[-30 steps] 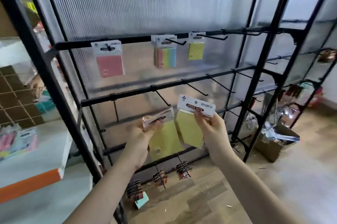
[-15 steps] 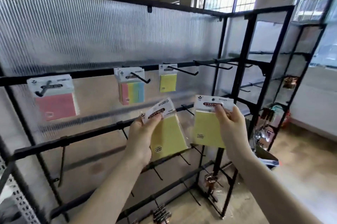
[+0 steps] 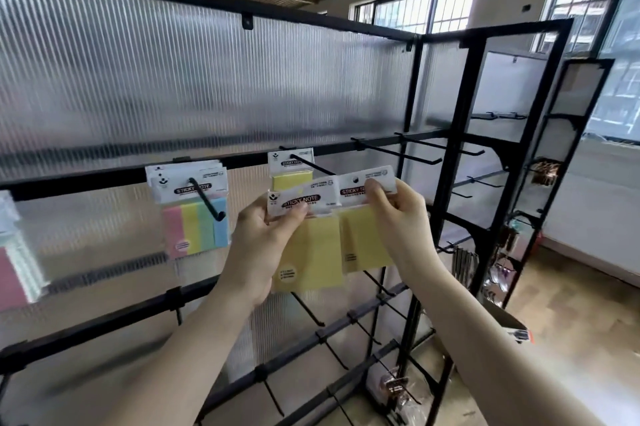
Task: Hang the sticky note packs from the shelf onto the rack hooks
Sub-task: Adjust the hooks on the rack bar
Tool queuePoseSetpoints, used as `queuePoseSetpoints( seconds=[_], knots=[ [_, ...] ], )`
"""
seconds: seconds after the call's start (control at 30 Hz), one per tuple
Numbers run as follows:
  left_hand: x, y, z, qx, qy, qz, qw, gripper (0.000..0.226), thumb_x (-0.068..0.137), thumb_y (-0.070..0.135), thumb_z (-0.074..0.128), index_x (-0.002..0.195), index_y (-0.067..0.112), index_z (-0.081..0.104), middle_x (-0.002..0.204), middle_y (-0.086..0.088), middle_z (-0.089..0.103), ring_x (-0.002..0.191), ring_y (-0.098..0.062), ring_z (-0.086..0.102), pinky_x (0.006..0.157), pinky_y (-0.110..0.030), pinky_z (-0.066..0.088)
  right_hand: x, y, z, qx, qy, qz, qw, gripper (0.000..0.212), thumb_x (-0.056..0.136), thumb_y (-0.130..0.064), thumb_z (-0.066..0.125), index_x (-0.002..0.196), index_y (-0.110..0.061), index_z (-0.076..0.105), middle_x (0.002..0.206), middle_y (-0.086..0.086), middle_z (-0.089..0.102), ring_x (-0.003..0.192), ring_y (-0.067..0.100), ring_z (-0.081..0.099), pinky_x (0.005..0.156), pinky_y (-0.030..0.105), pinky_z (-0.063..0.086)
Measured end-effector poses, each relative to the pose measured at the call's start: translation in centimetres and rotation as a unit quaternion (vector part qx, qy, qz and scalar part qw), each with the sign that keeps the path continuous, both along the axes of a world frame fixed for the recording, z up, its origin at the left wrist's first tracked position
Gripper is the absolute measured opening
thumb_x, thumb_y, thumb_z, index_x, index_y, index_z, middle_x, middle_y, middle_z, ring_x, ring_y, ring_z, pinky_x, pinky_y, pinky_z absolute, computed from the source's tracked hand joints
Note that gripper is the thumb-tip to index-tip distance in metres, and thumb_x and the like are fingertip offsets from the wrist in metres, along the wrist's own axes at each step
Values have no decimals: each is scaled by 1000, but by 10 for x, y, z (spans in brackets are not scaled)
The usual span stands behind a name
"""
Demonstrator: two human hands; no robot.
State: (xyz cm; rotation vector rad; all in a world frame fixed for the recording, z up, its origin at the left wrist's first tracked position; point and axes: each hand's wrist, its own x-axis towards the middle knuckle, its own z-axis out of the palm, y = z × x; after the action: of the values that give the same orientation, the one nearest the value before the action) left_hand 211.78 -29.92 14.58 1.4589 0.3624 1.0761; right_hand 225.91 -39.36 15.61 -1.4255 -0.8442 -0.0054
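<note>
The left hand is pinching one yellow pack and the right hand is pinching another yellow pack, right by the hook. The tops are overlapping, so the hook might be missing a hole and a pack might be falling.

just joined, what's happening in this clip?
A person is stocking a black display rack with sticky notes. The left hand pinches one yellow pack by its header card and the right hand pinches another yellow pack, both held up by the hook that already carries a yellow pack. Neither held pack is hung yet. A multicolour pack hangs to the left.
</note>
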Motion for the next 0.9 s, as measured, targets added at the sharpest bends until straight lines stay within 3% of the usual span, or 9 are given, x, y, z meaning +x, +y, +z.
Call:
queuePoseSetpoints(
  seconds=[0.17,0.23,0.4,0.53,0.63,0.8,0.9],
  knots=[
    [17,11,-1,-11,3,-4,1000,10,83,21,66,88,15,61,73,5,72,66,-8,68,52,-18,49,13,11,0,15,17,22,999,37,93,-28,56,91,8,52,69,14,52,63,14,47,57,26,35],
    [20,14,-1,-3,6,-4,1000,12,81,24,66,88,15,62,73,5,73,66,-8,69,52,-19,50,18,15,-1,12,20,36,999,37,93,-29,56,91,8,54,70,9,55,64,13,49,59,27,37],
    [22,21,-3,12,11,7,1000,17,73,38,67,84,24,67,81,2,74,72,-12,70,56,-23,52,27,24,-2,13,30,51,998,30,93,-23,55,73,-1,55,59,-8,54,51,2,45,44,11,34],
    [21,21,-5,49,20,15,998,17,72,49,71,84,38,70,92,2,74,88,-17,69,79,-39,54,32,24,-4,7,31,72,997,30,94,-26,56,65,-20,60,58,-13,61,52,-1,51,47,11,38],
    [20,18,-6,70,26,30,997,14,74,43,66,87,41,69,94,4,73,93,-17,68,88,-46,53,33,22,-4,7,29,98,995,29,94,-28,57,66,-22,63,61,-12,65,55,-1,56,50,11,41],
    [15,10,-7,111,36,55,992,23,70,57,62,89,45,66,89,7,73,88,-15,68,81,-50,53,39,19,1,-15,-55,102,993,31,94,-26,57,71,-4,56,63,-1,56,58,8,48,52,21,35],
    [15,7,-7,122,50,72,989,23,71,57,62,88,42,67,86,7,72,84,-15,68,80,-50,54,42,17,2,-11,-171,67,983,29,89,-31,55,74,-7,58,62,-1,61,53,13,52,49,27,41]
  ],
)
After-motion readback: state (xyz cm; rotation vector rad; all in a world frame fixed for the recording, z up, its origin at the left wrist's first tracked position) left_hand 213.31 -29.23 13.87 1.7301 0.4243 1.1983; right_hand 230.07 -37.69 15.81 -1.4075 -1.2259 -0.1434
